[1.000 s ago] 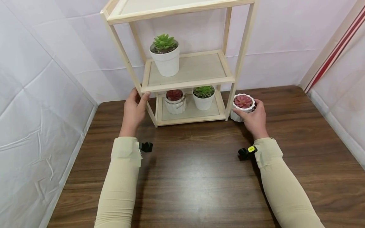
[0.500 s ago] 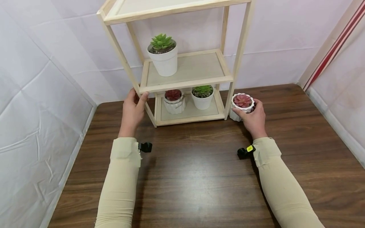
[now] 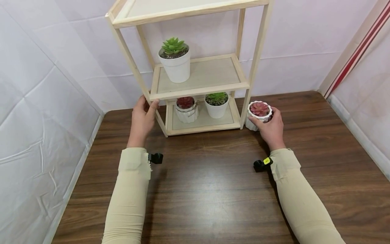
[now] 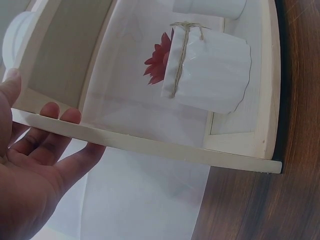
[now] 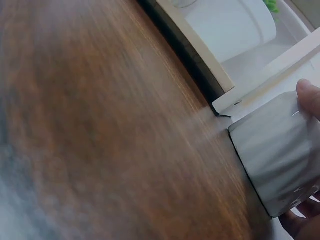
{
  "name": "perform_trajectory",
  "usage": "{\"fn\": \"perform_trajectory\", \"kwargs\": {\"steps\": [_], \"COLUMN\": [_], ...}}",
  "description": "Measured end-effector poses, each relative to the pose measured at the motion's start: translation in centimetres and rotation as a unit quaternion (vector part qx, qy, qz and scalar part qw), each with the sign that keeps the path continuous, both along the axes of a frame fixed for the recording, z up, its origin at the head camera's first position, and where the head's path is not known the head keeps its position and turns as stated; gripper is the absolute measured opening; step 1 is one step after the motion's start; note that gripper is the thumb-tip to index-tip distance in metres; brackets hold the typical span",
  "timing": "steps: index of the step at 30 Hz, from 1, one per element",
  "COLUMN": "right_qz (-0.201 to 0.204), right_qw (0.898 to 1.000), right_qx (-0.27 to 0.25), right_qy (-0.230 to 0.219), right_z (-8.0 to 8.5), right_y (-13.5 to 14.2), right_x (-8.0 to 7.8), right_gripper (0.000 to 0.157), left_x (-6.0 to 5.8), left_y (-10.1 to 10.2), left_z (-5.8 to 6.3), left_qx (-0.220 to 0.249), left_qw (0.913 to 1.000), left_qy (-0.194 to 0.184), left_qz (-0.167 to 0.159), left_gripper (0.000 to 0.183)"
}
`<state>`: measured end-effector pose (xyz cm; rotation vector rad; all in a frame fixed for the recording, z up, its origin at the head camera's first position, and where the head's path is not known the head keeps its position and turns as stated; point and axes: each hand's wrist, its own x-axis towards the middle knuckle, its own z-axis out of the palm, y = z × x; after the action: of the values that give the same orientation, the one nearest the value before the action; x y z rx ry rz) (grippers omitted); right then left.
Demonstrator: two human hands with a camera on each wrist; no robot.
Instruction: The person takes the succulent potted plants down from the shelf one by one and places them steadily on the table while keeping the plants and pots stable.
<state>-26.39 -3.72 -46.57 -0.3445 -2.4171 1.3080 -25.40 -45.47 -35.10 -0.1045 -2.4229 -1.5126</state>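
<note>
My left hand [image 3: 142, 118] grips the left front post of a pale wooden shelf rack [image 3: 201, 90], just below its middle shelf. In the left wrist view its fingers [image 4: 82, 157] curl round the post from behind. My right hand [image 3: 272, 128] holds a white fluted pot [image 3: 252, 124] with a red succulent [image 3: 259, 108], thumb on the near side and fingers on the far side. This pot stands on the table close beside the rack's right front post. In the right wrist view the pot's base [image 5: 250, 175] is down at the wood.
A green succulent in a white pot [image 3: 176, 69] stands on the middle shelf. On the bottom shelf are a twine-tied white pot [image 3: 187, 116] with a red succulent and a white pot [image 3: 217, 110] with a green plant. White sheeting [image 3: 292, 44] backs the brown table [image 3: 201, 189].
The head view shifts slightly. Both hands keep their holds on the rack post and the fluted pot, and the plants stay in their places.
</note>
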Motion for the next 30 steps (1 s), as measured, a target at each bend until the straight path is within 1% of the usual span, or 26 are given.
{"fn": "perform_trajectory", "kwargs": {"steps": [6, 10, 15, 20, 26, 30], "right_qz": [0.006, 0.016, 0.022, 0.011, 0.006, 0.009], "right_qw": [1.0, 0.999, 0.999, 1.0, 1.0, 1.0], "right_qx": [0.023, 0.036, 0.027, 0.016, 0.019, 0.013], "right_qy": [0.005, 0.003, 0.003, 0.011, 0.023, 0.023], "right_z": [0.6, 1.3, 2.3, 3.5, 5.2, 6.0], "right_y": [0.2, 0.3, 0.3, 0.3, 0.3, 0.3], "right_x": [0.2, 0.5, 0.8, 1.2, 1.9, 2.4], "right_gripper": [0.095, 0.096, 0.097, 0.097, 0.094, 0.092], "left_x": [0.1, 0.2, 0.2, 0.1, 0.2, 0.4], "left_y": [0.1, 0.1, 0.1, 0.1, 0.2, 0.2], "left_z": [0.0, 0.0, -0.1, 0.0, 0.2, 0.2], "left_qx": [-0.001, -0.003, -0.002, -0.003, -0.002, -0.001], "left_qw": [1.0, 1.0, 1.0, 1.0, 1.0, 1.0], "left_qy": [0.002, 0.004, -0.001, -0.002, -0.001, -0.001], "left_qz": [0.0, 0.007, 0.009, 0.007, 0.006, 0.01], "left_gripper": [0.052, 0.054, 0.053, 0.053, 0.054, 0.054]}}
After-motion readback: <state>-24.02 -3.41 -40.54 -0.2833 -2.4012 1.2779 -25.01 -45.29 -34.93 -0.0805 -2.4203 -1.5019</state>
